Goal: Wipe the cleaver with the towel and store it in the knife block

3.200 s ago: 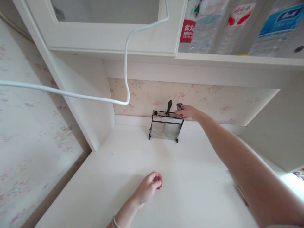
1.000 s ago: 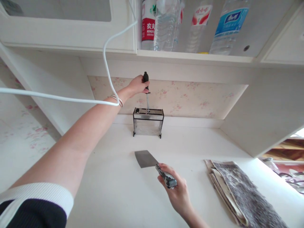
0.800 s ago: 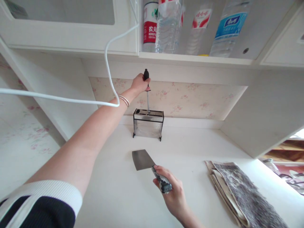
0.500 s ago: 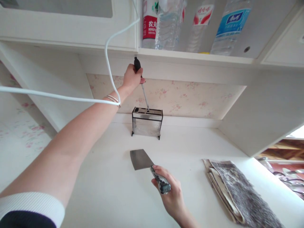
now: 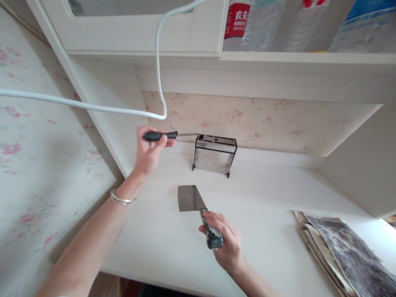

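Observation:
My left hand (image 5: 150,150) is closed around the black handle of a sharpening steel (image 5: 154,136), held almost level. Its thin metal rod points right, to the top left corner of a slotted knife block (image 5: 215,160); I cannot tell whether they touch. The block stands upright near the back wall and has dark edges and small feet. My right hand (image 5: 227,241) grips the worn dark-and-white handle of a cleaver (image 5: 187,198). The cleaver's broad metal blade sticks out to the left above the white counter, in front of the block.
A folded brown fuzzy cloth (image 5: 349,243) lies on the counter (image 5: 266,198) at right. A white cable (image 5: 159,70) hangs in front of the upper cabinet (image 5: 130,37). Plastic bottles (image 5: 236,20) stand on the shelf overhead. The counter's front edge shows at the bottom.
My left hand has moved down and left; the sharpening steel has swung from steep in the block's top to nearly level. The view has shifted left. My right hand still holds the cleaver.

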`<state>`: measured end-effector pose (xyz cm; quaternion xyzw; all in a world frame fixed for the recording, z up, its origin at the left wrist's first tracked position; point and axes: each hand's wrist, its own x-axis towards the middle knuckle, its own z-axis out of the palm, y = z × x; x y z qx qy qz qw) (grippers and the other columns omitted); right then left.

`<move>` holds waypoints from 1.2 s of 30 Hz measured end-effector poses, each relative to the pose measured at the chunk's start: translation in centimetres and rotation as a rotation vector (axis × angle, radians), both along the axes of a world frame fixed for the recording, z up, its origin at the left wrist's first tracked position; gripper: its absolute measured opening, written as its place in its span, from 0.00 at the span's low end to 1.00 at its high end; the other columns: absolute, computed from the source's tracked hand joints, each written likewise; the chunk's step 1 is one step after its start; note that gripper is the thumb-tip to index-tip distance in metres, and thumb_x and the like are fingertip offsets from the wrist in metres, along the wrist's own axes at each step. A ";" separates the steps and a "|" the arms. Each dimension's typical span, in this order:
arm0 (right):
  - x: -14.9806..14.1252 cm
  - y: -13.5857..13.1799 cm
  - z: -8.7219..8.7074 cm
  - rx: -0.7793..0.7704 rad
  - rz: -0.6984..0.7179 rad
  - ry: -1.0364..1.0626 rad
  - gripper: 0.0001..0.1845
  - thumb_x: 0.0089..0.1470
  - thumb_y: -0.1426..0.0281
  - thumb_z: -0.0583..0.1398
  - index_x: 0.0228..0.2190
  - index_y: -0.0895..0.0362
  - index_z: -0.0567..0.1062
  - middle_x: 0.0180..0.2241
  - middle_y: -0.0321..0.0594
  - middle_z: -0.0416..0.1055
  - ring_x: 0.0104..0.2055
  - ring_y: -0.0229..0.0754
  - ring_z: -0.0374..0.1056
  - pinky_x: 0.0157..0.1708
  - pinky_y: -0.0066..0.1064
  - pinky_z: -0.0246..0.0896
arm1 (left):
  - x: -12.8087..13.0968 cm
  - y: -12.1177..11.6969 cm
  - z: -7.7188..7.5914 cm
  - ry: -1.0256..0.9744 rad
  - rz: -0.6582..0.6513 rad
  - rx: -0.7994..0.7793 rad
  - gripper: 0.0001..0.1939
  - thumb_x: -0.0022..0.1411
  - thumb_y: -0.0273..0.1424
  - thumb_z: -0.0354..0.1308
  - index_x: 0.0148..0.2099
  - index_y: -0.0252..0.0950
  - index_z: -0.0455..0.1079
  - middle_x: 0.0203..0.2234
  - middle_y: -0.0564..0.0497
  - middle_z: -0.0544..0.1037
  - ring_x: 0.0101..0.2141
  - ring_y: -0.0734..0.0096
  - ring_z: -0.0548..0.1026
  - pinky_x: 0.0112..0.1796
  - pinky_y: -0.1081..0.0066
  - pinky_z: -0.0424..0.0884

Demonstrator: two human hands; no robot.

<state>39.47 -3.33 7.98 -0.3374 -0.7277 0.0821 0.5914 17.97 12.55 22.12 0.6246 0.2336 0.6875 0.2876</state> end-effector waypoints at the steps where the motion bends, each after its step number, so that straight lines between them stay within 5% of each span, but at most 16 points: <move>1: -0.5 0.1 0.0 0.020 0.011 -0.021 0.30 0.51 0.83 0.63 0.51 0.47 0.68 0.43 0.43 0.77 0.39 0.43 0.75 0.35 0.34 0.74 | -1.1 -1.5 -1.3 0.041 0.063 0.053 0.16 0.61 0.33 0.61 0.47 0.48 0.58 0.44 0.53 0.73 0.32 0.73 0.79 0.39 0.63 0.78; 4: -2.0 0.5 -0.2 0.108 0.050 -0.110 0.27 0.53 0.81 0.62 0.52 0.50 0.67 0.41 0.44 0.78 0.35 0.40 0.74 0.31 0.31 0.72 | -4.9 -5.6 -5.6 0.294 0.199 0.164 0.13 0.63 0.25 0.57 0.46 0.44 0.61 0.48 0.49 0.70 0.36 0.70 0.80 0.40 0.61 0.79; 7: -3.6 0.9 -1.1 0.207 0.081 -0.246 0.21 0.54 0.79 0.62 0.49 0.54 0.70 0.39 0.42 0.79 0.35 0.38 0.74 0.31 0.28 0.69 | -8.7 -8.6 -10.2 0.594 0.346 0.334 0.20 0.59 0.15 0.57 0.47 0.42 0.62 0.49 0.48 0.69 0.38 0.71 0.79 0.42 0.64 0.78; 11: -5.8 1.4 -2.6 0.281 0.127 -0.404 0.17 0.54 0.75 0.64 0.46 0.56 0.71 0.41 0.40 0.78 0.38 0.36 0.73 0.32 0.26 0.66 | -12.5 -11.9 -15.4 0.727 0.363 0.281 0.28 0.56 0.10 0.55 0.52 0.42 0.61 0.52 0.44 0.67 0.44 0.68 0.78 0.43 0.65 0.79; 14: -7.2 1.6 -3.3 0.287 0.156 -0.445 0.15 0.55 0.74 0.63 0.45 0.56 0.71 0.43 0.39 0.78 0.39 0.36 0.72 0.31 0.26 0.64 | -14.1 -14.0 -17.8 0.670 0.373 0.182 0.28 0.57 0.09 0.54 0.53 0.43 0.61 0.51 0.45 0.69 0.43 0.68 0.78 0.41 0.65 0.79; 23: -9.6 1.6 -4.0 0.236 0.190 -0.626 0.11 0.62 0.73 0.55 0.46 0.54 0.71 0.44 0.39 0.76 0.32 0.35 0.67 0.26 0.27 0.58 | -15.5 -17.4 -20.4 0.475 0.486 -0.189 0.14 0.61 0.20 0.57 0.46 0.39 0.60 0.45 0.47 0.71 0.38 0.67 0.80 0.39 0.65 0.78; 29: -11.3 1.7 -5.0 0.045 0.164 -0.710 0.13 0.62 0.76 0.51 0.45 0.52 0.69 0.47 0.36 0.73 0.34 0.35 0.67 0.25 0.27 0.58 | -16.7 -18.9 -21.1 0.909 0.776 -0.049 0.15 0.59 0.27 0.63 0.49 0.40 0.69 0.43 0.47 0.78 0.41 0.62 0.79 0.45 0.64 0.74; 36: -13.1 2.2 -5.1 -0.144 0.236 -0.917 0.09 0.60 0.76 0.54 0.41 0.53 0.68 0.47 0.37 0.70 0.36 0.39 0.66 0.29 0.29 0.62 | -17.5 -19.8 -22.6 1.034 0.803 0.003 0.22 0.61 0.28 0.61 0.57 0.38 0.67 0.46 0.47 0.79 0.42 0.62 0.79 0.49 0.64 0.72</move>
